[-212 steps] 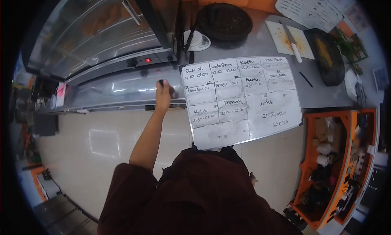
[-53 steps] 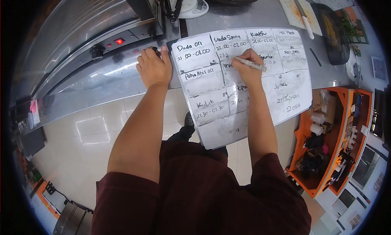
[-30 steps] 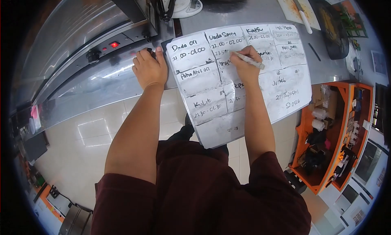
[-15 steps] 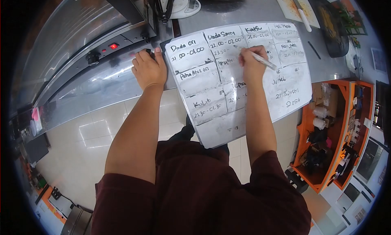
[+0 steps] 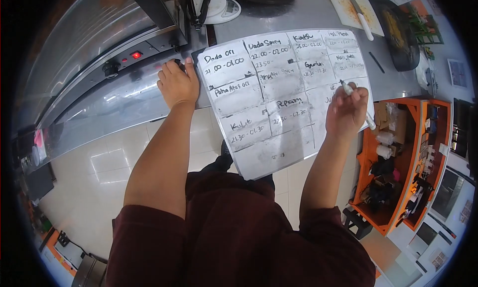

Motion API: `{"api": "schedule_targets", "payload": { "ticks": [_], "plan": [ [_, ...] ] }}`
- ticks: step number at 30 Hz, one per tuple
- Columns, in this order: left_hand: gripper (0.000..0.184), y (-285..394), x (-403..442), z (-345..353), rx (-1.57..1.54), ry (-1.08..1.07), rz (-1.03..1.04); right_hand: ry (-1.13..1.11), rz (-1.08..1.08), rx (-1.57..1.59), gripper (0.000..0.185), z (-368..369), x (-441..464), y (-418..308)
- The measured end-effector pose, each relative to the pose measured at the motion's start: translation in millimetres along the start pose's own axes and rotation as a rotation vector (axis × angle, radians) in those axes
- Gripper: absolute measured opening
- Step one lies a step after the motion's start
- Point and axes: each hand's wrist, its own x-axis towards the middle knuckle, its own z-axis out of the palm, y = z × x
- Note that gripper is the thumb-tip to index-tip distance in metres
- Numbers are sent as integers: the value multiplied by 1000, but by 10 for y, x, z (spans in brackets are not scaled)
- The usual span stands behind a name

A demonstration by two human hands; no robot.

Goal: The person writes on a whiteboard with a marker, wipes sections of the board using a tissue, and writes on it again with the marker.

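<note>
A whiteboard (image 5: 286, 130) with a hand-drawn grid of names and times lies tilted across the counter's edge, overhanging my body. My right hand (image 5: 348, 110) is closed around a white marker (image 5: 347, 88), over the right part of the board. Its dark tip points up and left, and its back end sticks out past the palm. My left hand (image 5: 178, 85) rests on the metal counter beside the board's upper left corner. The fingers are curled, with a small dark thing between thumb and forefinger that I cannot make out.
A white kitchen scale (image 5: 226, 9) stands at the back. On the left is an appliance with a lit red switch (image 5: 136, 55). A knife (image 5: 365, 25) lies on a cutting board (image 5: 343, 5), near a black tray (image 5: 396, 35) and a dark pen (image 5: 376, 62). Orange shelving (image 5: 416, 162) stands right.
My right hand has moved right and down with the marker, from the upper middle cells to the board's right side. More of the middle writing shows. My left hand stays at the corner.
</note>
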Motion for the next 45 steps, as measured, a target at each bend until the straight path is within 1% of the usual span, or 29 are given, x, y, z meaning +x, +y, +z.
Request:
{"api": "schedule_targets", "payload": {
  "ticks": [8, 11, 14, 17, 23, 26, 27, 28, 29, 30, 32, 33, 35, 38, 40, 43, 45],
  "plan": [
    [51, -2, 3, 5, 12, -7, -2, -43, 25, 83, 4, -180, -284, -230],
    [52, -13, 3, 12, 4, -8, -1, -80, 84, 188, 6, -194, -327, -309],
    [50, -43, 5, 74, 19, 83, 38, -111, 74, 200, 8, -140, -363, -403],
    [50, -41, 6, 61, 11, 55, 29, -178, 49, 208, 9, -148, -364, -462],
    [50, -49, 6, 73, 11, 65, 33, -180, 67, 235, 9, -81, -357, -471],
    [51, -38, 1, 58, 11, 62, 30, -37, 5, 113, 14, -36, -283, -301],
    [51, -47, -2, 68, 12, 76, 34, -7, -28, -1, 21, -67, -190, -152],
    [51, -55, -1, 85, 11, 88, 40, -60, -17, -205, 23, -22, -93, -10],
    [51, -50, -2, 99, 8, 102, 47, -99, -31, -342, 23, -38, -5, 207],
    [51, -38, -8, 92, 12, 73, 37, -107, -19, -554, 21, -37, 77, 397],
    [50, -25, 5, 54, 25, 24, 13, -119, 85, -647, 19, 6, 165, 742],
    [50, -33, 10, 65, 25, 45, 21, -135, 119, -700, 19, -10, 212, 874],
    [50, -45, 4, 97, 26, 86, 33, -152, 124, -743, 20, -40, 313, 1037],
    [50, -42, 2, 86, 14, 74, 30, -128, 142, -791, 22, -64, 378, 1148],
    [53, -37, 5, 69, 14, 37, 18, -115, 153, -825, 22, -151, 419, 1199],
    [55, -33, 6, 45, 4, 21, 13, -123, 152, -789, 23, -185, 426, 1229],
    [55, -31, 6, 33, -1, 14, 12, -117, 142, -820, 23, -170, 421, 1243]
  ]
}}
